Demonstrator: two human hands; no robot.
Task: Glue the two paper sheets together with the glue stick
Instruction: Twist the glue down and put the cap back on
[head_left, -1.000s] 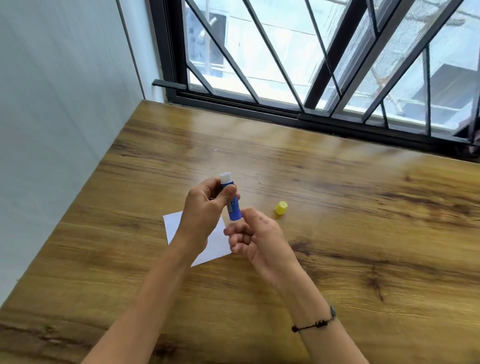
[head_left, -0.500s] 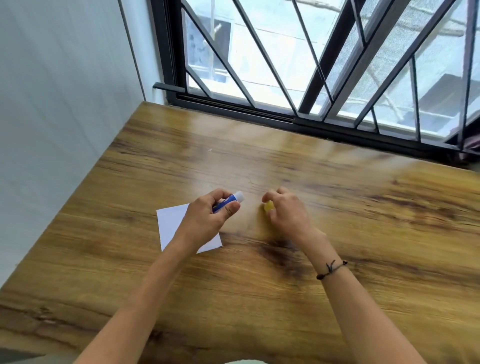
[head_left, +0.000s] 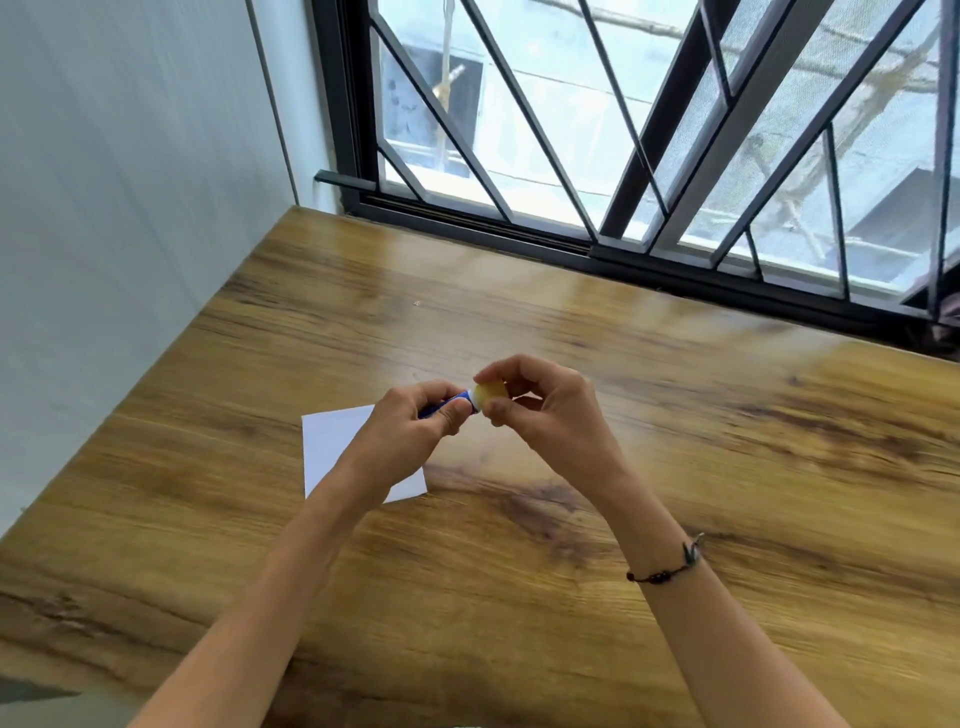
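My left hand is closed around the blue glue stick, which lies nearly level and points right. My right hand pinches the yellow cap and holds it against the stick's white tip. Both hands hover just above the wooden table. Under my left wrist lies white paper, flat on the table; my forearm hides part of it. I cannot tell whether it is one sheet or two stacked.
A pale wall runs along the table's left edge. A black-framed window with diagonal bars borders the far edge. The table's near edge shows at the lower left.
My right hand picked the yellow cap off the table and brought it to the glue stick's tip. My left hand tipped the stick from upright to nearly level.
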